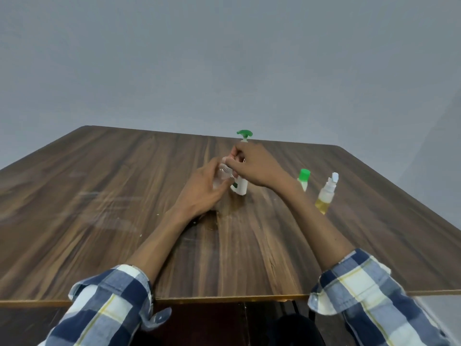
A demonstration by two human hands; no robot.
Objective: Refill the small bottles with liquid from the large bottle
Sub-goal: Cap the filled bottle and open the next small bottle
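Spillage risk: left hand (203,187) grips small clear bottle (222,174); right hand (254,166) pinches its cap. Large bottle (241,186), directly behind grip, may topple.

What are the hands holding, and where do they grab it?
The left hand grips a small clear bottle round its body. The right hand pinches at its top; what exactly is hidden.

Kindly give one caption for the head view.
Both hands work a small clear bottle before the pump bottle.
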